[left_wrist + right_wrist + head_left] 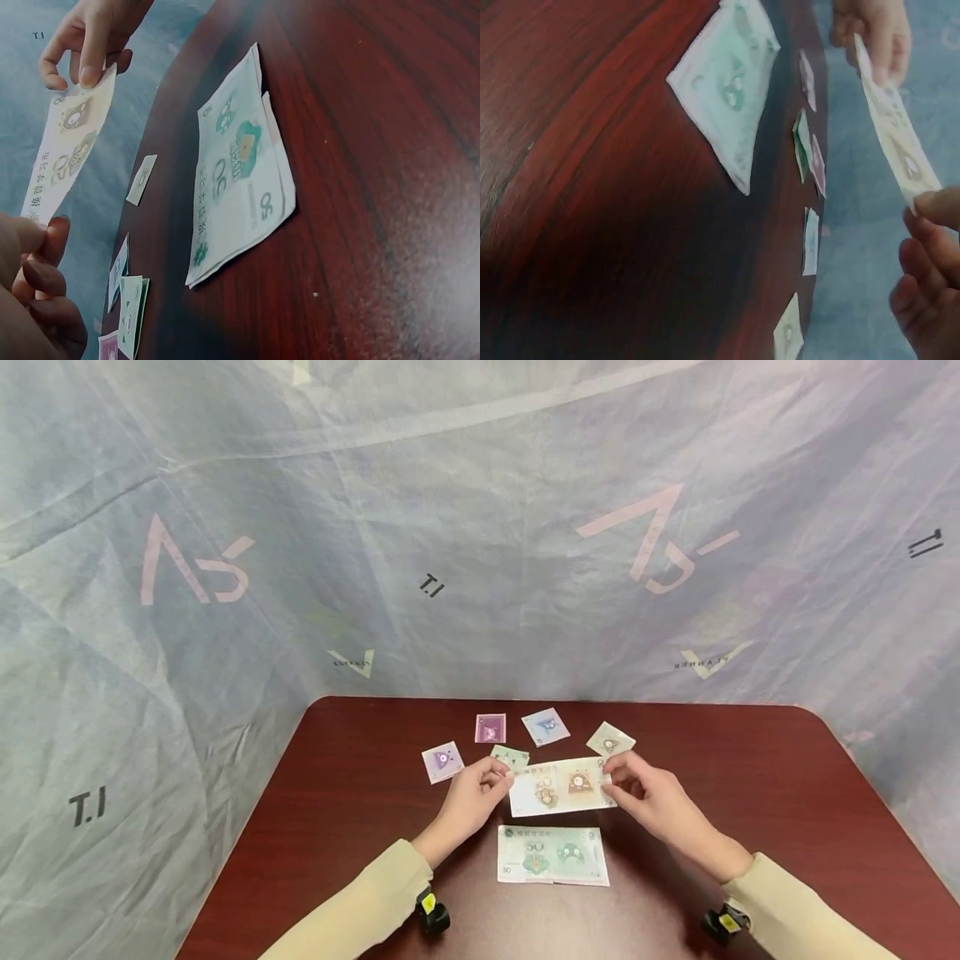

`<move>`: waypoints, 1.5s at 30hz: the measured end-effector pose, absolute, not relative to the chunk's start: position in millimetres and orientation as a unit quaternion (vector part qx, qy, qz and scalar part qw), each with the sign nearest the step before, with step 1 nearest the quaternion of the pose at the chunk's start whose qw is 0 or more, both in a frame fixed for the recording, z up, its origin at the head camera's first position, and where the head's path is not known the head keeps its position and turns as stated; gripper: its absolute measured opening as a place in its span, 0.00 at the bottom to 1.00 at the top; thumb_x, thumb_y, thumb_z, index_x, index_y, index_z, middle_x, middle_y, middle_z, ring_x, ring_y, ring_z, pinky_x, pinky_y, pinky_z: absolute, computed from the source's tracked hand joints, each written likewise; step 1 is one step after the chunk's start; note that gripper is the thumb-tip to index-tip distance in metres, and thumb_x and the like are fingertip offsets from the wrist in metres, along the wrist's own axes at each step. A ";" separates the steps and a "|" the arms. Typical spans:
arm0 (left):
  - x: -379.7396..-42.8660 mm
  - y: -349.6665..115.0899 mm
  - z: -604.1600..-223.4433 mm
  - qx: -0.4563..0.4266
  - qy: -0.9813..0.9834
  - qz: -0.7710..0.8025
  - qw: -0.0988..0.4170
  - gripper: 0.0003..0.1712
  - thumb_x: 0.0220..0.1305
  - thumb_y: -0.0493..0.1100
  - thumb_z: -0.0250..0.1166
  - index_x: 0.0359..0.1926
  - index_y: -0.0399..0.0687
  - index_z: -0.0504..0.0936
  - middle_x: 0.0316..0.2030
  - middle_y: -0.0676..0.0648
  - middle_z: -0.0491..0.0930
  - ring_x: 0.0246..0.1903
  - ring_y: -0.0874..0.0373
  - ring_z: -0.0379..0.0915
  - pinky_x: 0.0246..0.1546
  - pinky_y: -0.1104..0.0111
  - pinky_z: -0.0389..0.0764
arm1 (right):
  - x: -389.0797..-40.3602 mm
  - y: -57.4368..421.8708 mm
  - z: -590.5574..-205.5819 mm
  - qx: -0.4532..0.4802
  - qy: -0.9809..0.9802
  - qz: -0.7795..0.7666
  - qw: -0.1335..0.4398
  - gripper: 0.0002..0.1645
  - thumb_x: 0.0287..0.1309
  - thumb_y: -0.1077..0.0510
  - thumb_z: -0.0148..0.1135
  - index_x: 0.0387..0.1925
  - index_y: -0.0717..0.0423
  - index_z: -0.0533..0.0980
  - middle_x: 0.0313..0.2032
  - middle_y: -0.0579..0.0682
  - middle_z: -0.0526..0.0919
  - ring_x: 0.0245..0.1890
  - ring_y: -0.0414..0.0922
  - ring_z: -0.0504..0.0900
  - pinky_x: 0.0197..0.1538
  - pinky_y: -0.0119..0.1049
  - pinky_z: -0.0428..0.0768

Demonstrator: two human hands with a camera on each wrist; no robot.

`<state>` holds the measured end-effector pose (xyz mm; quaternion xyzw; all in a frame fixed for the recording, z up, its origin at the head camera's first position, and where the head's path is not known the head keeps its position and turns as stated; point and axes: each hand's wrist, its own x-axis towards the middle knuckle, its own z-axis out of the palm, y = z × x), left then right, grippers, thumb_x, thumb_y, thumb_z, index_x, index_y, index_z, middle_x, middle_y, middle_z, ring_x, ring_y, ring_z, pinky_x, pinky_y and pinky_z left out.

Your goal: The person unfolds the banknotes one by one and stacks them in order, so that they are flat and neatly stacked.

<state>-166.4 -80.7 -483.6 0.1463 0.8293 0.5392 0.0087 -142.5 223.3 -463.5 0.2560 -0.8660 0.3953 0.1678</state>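
Observation:
Between my two hands a pale yellow play banknote (564, 787) is held up off the table. My left hand (474, 793) pinches its left end between thumb and fingers. At its right end, my right hand (654, 795) does the same. Closer to me, a green play banknote marked 50 (553, 855) lies on the table; in the left wrist view the green banknote (236, 169) shows a second paper edge under it. The yellow banknote (896, 127) appears nearly edge-on in the right wrist view.
Beyond the hands lie small square paper pieces: a purple one (442, 762), a magenta one (491, 728), a blue one (546, 727), a beige one (611, 740) and a green one (510, 757) partly behind the held note. The dark red table (360, 793) ends at a grey printed curtain (480, 527).

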 end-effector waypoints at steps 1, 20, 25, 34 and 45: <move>-165.4 -80.9 -484.5 0.146 0.829 0.540 0.010 0.04 0.71 0.37 0.66 0.43 0.40 0.82 0.29 0.44 0.86 0.26 0.68 0.70 0.31 0.74 0.71 | -141.4 222.8 -464.1 0.269 -0.865 0.384 0.176 0.19 0.54 0.72 0.74 0.42 0.50 0.79 0.31 0.37 0.84 0.27 0.31 0.76 0.30 0.24 0.73; -138.3 -94.2 -497.1 0.235 0.865 0.442 -0.015 0.07 0.65 0.35 0.70 0.43 0.49 0.86 0.32 0.55 0.81 0.22 0.72 0.64 0.25 0.75 0.71 | -120.9 213.2 -486.3 0.277 -0.867 0.394 0.123 0.18 0.54 0.70 0.75 0.37 0.46 0.80 0.27 0.31 0.79 0.27 0.28 0.74 0.28 0.26 0.73; -131.1 -100.1 -503.1 0.235 0.867 0.439 0.013 0.08 0.64 0.35 0.71 0.42 0.50 0.85 0.31 0.57 0.80 0.21 0.73 0.64 0.25 0.76 0.70 | -114.1 211.2 -497.6 0.296 -0.861 0.400 0.107 0.18 0.53 0.71 0.75 0.37 0.47 0.80 0.27 0.31 0.76 0.27 0.27 0.72 0.28 0.25 0.73; -121.8 -102.1 -510.4 0.260 0.892 0.370 0.008 0.09 0.59 0.36 0.70 0.38 0.54 0.85 0.27 0.62 0.75 0.26 0.71 0.69 0.29 0.75 0.70 | -104.2 209.8 -515.9 0.327 -0.854 0.397 0.082 0.17 0.53 0.72 0.74 0.37 0.49 0.79 0.26 0.32 0.76 0.26 0.26 0.71 0.27 0.22 0.71; -113.6 -99.9 -515.1 0.261 0.909 0.325 0.005 0.08 0.58 0.37 0.72 0.37 0.55 0.85 0.27 0.62 0.74 0.25 0.73 0.66 0.26 0.75 0.68 | -98.0 209.9 -523.4 0.327 -0.865 0.376 0.067 0.15 0.54 0.70 0.73 0.37 0.50 0.79 0.26 0.30 0.74 0.26 0.24 0.69 0.28 0.23 0.72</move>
